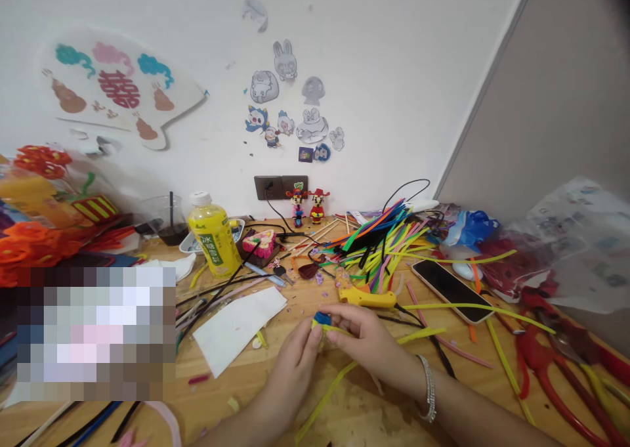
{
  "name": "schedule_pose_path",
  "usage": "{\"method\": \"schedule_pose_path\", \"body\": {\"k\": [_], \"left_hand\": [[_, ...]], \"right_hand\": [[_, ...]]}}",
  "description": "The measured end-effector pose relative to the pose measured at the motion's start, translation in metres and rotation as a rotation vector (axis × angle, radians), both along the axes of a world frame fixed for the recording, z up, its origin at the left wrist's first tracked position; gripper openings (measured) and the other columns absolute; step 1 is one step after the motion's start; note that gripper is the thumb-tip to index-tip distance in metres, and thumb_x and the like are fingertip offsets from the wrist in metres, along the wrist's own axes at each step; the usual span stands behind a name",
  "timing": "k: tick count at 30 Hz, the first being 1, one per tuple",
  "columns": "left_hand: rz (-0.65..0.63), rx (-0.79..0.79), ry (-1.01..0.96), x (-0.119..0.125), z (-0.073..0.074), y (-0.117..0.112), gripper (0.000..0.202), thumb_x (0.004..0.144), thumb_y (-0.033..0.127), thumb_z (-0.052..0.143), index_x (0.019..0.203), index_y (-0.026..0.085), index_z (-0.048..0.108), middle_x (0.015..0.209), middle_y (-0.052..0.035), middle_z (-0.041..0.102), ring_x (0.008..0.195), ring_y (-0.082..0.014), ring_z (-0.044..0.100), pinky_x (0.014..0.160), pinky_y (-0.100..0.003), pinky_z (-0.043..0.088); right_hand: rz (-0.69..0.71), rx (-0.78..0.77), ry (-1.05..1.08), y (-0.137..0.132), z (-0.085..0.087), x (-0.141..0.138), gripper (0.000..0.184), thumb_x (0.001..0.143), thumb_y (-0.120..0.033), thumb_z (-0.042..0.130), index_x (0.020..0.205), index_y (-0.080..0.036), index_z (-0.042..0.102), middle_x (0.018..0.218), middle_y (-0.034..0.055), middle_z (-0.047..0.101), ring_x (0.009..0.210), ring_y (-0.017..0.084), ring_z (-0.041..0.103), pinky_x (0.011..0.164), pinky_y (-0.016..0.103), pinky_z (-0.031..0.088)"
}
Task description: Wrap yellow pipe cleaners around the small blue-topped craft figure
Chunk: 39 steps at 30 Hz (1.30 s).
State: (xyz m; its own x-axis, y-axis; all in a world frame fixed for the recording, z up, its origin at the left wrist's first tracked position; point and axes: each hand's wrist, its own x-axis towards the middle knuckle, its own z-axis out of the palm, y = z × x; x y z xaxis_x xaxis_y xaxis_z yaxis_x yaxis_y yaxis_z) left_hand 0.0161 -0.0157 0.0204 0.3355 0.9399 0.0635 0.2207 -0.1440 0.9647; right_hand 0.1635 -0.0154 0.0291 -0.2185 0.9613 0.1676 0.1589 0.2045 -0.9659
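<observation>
My left hand (295, 352) and my right hand (364, 335) meet over the wooden table, closed around a small blue and yellow piece (322, 318). It looks wound from fuzzy pipe cleaner. The thumb and fingers of each hand pinch it, and they cover most of its lower part. A long yellow pipe cleaner (327, 394) trails below my right hand toward the front edge; whether it joins the piece is hidden. Just behind my right hand lies a yellow hot glue gun (368, 296). A bracelet (430, 389) circles my right wrist.
A bundle of colourful pipe cleaners (378, 247) lies at the back right, near a phone (450, 289) and red-handled cutters (541, 368). White paper (239, 329) and a yellow drink bottle (214, 240) are on the left. Two small figures (317, 207) stand by the wall.
</observation>
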Motion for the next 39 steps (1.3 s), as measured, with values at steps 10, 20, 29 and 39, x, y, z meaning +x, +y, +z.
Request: {"method": "schedule_pose_path", "body": {"k": [10, 20, 29, 39], "left_hand": [[0.089, -0.148, -0.212, -0.001, -0.003, 0.0, 0.022, 0.079, 0.04, 0.046, 0.081, 0.02, 0.056, 0.082, -0.001, 0.057, 0.09, -0.0193, 0.048, 0.079, -0.026, 0.035], [-0.279, -0.416, -0.632, 0.001, -0.005, 0.001, 0.028, 0.077, 0.042, 0.05, 0.069, 0.015, 0.052, 0.058, 0.0032, 0.044, 0.053, -0.0095, 0.033, 0.05, -0.021, 0.027], [0.097, -0.088, -0.225, 0.0, -0.002, 0.003, 0.02, 0.077, 0.039, 0.05, 0.073, 0.019, 0.049, 0.06, 0.0044, 0.048, 0.054, -0.0121, 0.045, 0.049, -0.021, 0.036], [0.168, 0.235, 0.062, -0.007, 0.0, 0.001, 0.018, 0.077, 0.025, 0.051, 0.092, 0.02, 0.06, 0.091, -0.0067, 0.066, 0.084, -0.0212, 0.059, 0.075, -0.03, 0.045]], "right_hand": [[0.064, -0.127, 0.151, 0.0, -0.003, -0.007, 0.035, 0.075, -0.025, 0.056, 0.108, -0.016, 0.057, 0.053, -0.0047, 0.052, 0.049, 0.01, 0.05, 0.054, 0.025, 0.042], [0.132, -0.063, 0.017, -0.001, 0.004, 0.007, 0.029, 0.071, -0.033, 0.062, 0.095, -0.017, 0.061, 0.059, -0.0037, 0.05, 0.053, 0.01, 0.045, 0.052, 0.022, 0.036], [0.026, 0.012, -0.022, -0.003, 0.005, -0.004, 0.01, 0.074, -0.026, 0.054, 0.078, -0.017, 0.056, 0.063, -0.0038, 0.046, 0.057, 0.011, 0.041, 0.054, 0.022, 0.034], [-0.121, -0.06, 0.058, -0.003, -0.006, -0.008, 0.014, 0.074, -0.021, 0.054, 0.087, -0.017, 0.058, 0.067, -0.0019, 0.051, 0.061, 0.012, 0.045, 0.057, 0.024, 0.037]]}}
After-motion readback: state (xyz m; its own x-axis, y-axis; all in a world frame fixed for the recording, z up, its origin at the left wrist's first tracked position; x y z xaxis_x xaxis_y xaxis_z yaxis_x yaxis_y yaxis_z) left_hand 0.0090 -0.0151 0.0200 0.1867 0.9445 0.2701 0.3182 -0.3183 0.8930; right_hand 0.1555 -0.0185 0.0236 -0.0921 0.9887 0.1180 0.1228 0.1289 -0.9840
